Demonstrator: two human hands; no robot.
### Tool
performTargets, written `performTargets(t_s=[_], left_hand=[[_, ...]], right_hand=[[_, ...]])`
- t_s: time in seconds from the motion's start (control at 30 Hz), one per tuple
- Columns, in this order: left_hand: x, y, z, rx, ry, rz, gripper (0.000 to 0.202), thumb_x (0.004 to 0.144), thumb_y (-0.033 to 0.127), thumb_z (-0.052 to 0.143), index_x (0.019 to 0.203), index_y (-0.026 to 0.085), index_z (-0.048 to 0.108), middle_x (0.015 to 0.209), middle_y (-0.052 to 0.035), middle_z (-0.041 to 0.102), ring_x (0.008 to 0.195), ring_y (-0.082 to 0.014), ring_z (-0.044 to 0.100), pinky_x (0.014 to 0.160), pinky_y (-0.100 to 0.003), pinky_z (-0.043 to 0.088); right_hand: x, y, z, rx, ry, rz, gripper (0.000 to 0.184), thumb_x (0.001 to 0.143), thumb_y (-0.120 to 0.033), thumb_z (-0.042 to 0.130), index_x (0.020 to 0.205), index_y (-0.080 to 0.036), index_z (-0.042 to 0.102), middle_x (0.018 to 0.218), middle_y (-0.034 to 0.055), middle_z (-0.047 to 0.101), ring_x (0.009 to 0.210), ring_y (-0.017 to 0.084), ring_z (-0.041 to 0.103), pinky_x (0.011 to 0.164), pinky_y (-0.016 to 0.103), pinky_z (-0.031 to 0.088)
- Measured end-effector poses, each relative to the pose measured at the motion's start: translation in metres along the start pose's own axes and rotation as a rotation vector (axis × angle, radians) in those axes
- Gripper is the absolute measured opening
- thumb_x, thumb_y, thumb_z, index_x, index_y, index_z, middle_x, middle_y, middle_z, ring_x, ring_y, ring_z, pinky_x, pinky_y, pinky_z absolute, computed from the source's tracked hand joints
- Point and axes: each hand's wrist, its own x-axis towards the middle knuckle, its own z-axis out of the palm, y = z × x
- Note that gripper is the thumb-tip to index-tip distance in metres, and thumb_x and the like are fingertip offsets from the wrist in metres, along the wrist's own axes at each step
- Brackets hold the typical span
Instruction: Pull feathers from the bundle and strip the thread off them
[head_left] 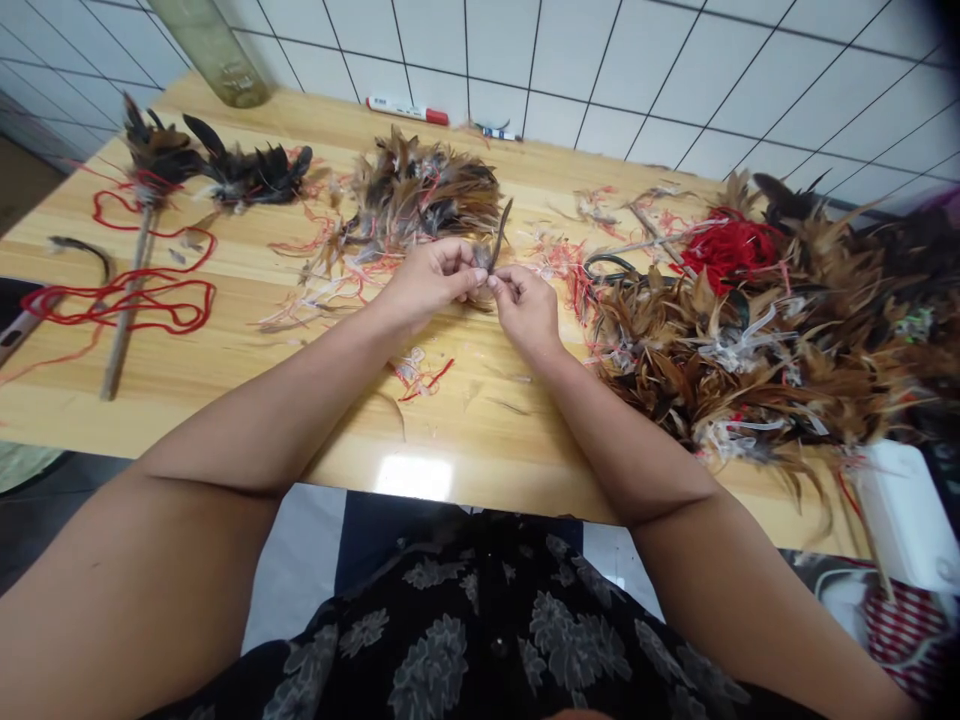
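Note:
Over the middle of the table, my left hand (435, 282) and my right hand (529, 308) meet with their fingertips pinched together. Between them a slim dark feather (501, 232) stands up, its lower end at the fingertips, with some grey fluff beside it. Both hands appear closed on its base; the exact grip is partly hidden by the fingers. Just beyond my left hand lies a brown feather bundle (427, 190). To the right of my right hand spreads a large heap of brown feathers (750, 350).
Red cord (157, 290) loops around a wooden stick (127, 310) topped with dark feathers at left. A red thread bundle (727, 248) lies on the right. Along the tiled wall are a marker (405, 110) and a greenish bottle (217, 55). Thread scraps (420, 375) litter the wooden table (345, 430).

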Motion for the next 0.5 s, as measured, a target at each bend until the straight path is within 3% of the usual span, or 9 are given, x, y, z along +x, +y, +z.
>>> performTargets(t_s=[0.27,0.5], left_hand=[[-0.003,0.008,0.001,0.124,0.006,-0.004,0.025,0.087,0.007,0.088,0.080,0.020,0.067,0.068,0.0014,0.067,0.065,-0.0155,0.068,0.064,-0.023,0.056],[-0.001,0.008,-0.002,0.137,-0.004,-0.015,0.026,0.086,0.010,0.091,0.079,0.019,0.067,0.069,0.0004,0.067,0.066,-0.0174,0.069,0.065,-0.027,0.057]], right_hand=[[-0.010,-0.024,-0.012,-0.251,-0.067,-0.048,0.029,0.119,-0.031,0.051,0.120,-0.022,0.078,0.127,0.0119,0.085,0.120,0.027,0.076,0.103,0.037,0.057],[-0.016,-0.044,-0.024,-0.429,-0.175,0.001,0.038,0.121,-0.037,0.045,0.129,-0.020,0.078,0.134,0.0161,0.082,0.123,0.031,0.077,0.110,0.041,0.060]])
